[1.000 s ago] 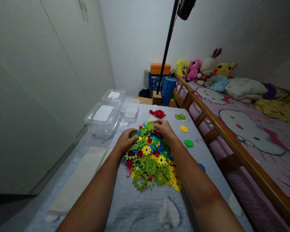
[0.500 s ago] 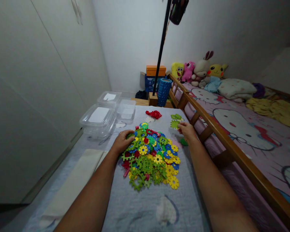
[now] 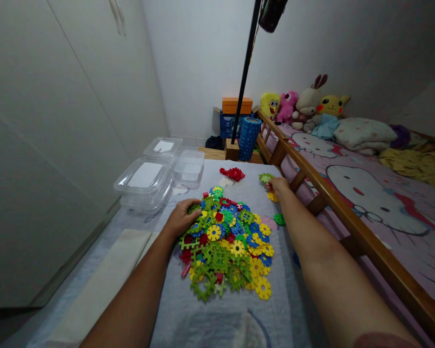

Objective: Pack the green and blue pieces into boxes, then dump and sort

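A heap of plastic interlocking building pieces [image 3: 217, 241], in green, yellow, blue and red, lies on the cloth-covered table. My left hand [image 3: 183, 217] rests at the heap's left edge, thumb and fingers apart, with green pieces between and beneath them. Beyond the heap, at the far right, my right hand [image 3: 280, 187] has its fingertips closed at the edge of a green building piece [image 3: 266, 178]; the fingertips are partly hidden. Just below that hand shows a yellow piece [image 3: 273, 196]. A dark green round piece [image 3: 279, 220] lies nearer, beside my right forearm.
Red pieces [image 3: 235, 174] sit in a group at the table's far end. Clear plastic boxes [image 3: 145, 176] stand at the left, beside an open clear container [image 3: 189, 166]. A wooden bed rail [image 3: 311, 186] runs along the right side, with a black pole [image 3: 244, 77] behind the table.
My right hand has moved slightly farther away over the green pieces, and a yellow piece now shows below it. My left hand stays at the heap. The view has shifted a little.
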`<action>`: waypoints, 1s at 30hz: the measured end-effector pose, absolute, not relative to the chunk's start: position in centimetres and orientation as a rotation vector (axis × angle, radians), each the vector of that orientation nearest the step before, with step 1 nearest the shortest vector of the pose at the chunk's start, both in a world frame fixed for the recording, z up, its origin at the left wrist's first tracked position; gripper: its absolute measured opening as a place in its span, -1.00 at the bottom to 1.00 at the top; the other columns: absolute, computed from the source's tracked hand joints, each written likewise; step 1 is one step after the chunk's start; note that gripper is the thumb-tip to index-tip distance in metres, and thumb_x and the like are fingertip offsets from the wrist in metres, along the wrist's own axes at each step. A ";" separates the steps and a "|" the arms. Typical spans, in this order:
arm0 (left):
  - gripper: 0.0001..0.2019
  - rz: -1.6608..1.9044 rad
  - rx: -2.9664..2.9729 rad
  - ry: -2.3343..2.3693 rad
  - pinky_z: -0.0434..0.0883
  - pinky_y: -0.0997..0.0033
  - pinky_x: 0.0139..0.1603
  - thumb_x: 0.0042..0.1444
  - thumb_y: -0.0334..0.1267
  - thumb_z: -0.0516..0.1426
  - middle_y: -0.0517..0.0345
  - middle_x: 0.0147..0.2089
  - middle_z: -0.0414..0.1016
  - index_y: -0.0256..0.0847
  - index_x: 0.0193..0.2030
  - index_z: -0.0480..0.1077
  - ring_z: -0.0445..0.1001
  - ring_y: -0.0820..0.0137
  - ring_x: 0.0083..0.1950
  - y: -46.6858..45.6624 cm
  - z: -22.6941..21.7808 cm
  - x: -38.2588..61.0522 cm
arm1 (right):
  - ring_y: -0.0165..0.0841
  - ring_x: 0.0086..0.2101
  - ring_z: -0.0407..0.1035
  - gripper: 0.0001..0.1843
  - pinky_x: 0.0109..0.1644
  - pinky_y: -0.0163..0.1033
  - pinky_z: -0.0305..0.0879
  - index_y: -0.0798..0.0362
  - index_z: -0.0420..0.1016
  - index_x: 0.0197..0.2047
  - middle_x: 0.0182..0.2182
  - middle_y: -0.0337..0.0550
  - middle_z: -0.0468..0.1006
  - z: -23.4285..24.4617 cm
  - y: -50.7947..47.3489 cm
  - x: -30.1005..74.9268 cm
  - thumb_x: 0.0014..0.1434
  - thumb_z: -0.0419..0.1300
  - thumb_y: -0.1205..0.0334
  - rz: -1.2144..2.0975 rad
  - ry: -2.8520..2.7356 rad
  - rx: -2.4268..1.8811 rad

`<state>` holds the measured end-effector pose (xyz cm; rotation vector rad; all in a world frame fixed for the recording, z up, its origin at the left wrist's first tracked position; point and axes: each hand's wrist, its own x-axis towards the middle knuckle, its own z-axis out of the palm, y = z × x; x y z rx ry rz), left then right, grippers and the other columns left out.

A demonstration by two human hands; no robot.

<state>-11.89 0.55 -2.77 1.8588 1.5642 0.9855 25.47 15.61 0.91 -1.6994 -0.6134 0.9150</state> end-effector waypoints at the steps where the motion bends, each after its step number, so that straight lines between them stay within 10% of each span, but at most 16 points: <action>1: -0.53 0.980 1.857 1.565 0.32 0.01 0.28 0.04 0.03 0.14 -0.02 0.06 0.58 -0.18 0.01 0.54 0.46 0.08 0.15 0.5 -2.7 -11.9 | -0.52 -0.71 0.29 -0.78 -0.67 -0.50 0.24 0.10 0.35 -0.33 -0.70 -0.39 0.35 0.8 15.9 25.4 0.04 0.30 0.50 0.928 -0.605 -1.700; 18: -0.55 0.998 1.846 1.555 0.32 0.01 0.28 0.02 0.01 0.16 -0.03 0.06 0.58 -0.18 -0.02 0.55 0.46 0.07 0.14 0.7 -2.8 -11.8 | -0.53 -0.55 0.37 -0.82 -0.49 -0.47 0.33 0.07 0.38 -0.35 -0.53 -0.36 0.43 1.2 12.8 22.8 -0.07 0.21 0.46 0.933 -0.741 -1.513; 30: -0.59 1.218 1.651 1.486 0.30 0.07 0.31 0.07 0.04 0.14 -0.03 0.11 0.53 -0.19 -0.06 0.52 0.45 0.13 0.18 1.0 -3.4 -12.0 | -0.42 -0.39 0.38 -0.92 -0.30 -0.35 0.22 0.10 0.54 -0.35 -0.44 -0.25 0.56 2.6 6.1 11.8 0.08 0.20 0.36 0.895 -2.109 -1.311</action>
